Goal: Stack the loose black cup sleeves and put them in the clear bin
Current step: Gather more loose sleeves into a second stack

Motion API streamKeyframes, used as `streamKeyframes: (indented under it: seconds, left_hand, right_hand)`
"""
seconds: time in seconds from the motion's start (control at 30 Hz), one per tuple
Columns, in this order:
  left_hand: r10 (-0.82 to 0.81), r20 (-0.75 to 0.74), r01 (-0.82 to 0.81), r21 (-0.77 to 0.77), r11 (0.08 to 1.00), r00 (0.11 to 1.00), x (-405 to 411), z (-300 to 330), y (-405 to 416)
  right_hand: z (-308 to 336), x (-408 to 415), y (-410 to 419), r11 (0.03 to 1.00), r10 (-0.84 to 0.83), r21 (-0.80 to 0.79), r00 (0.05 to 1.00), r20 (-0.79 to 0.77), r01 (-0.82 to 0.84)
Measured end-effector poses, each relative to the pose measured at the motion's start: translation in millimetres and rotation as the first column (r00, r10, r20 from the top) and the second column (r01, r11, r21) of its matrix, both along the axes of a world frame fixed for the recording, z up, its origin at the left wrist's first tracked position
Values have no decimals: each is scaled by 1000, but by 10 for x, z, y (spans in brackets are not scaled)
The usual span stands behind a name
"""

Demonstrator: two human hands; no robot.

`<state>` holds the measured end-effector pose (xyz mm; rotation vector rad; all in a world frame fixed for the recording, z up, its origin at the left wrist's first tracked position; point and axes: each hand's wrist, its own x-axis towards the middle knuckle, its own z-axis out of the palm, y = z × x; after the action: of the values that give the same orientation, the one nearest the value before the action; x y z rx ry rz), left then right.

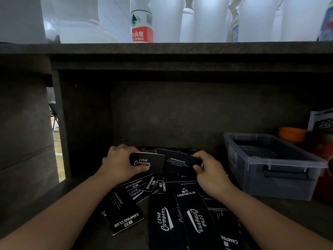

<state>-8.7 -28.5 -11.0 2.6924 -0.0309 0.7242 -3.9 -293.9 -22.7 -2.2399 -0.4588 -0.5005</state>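
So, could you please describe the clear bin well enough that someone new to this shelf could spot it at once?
Look inside the dark shelf recess, below the ledge with the water bottle. On its floor, right of the scattered black cup sleeves, stands the clear bin. It is the only see-through box there, rectangular, with a dark handle on its near end and an orange bowl behind it.

Looks like a café/drinks counter storage nook: dark shelf (162,48) w/ stacks of white cups (207,18) & a water bottle (141,20) on top, branded "Camping Club – Drink&Coffee" cup sleeves (191,213) piled below.
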Motion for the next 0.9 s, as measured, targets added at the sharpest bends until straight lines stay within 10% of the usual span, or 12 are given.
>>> streamKeyframes:
  seconds: [0.27,0.5,0.9]
  left_hand:
    - [-161,94,176,-192,965,982,-58,-9,-186]
    - [-492,-82,491,-32,871,867,-38,-122,-355]
    - [-278,-167,286,24,958,946,-41,-111,-289]
  right_hand:
    - [1,-24,26,999,23,-34,1000,9,-23]
    - [-23,-12,28,997,7,-81,1000,8,-7]
    - [-45,13,19,992,78,-103,994,77,-70]
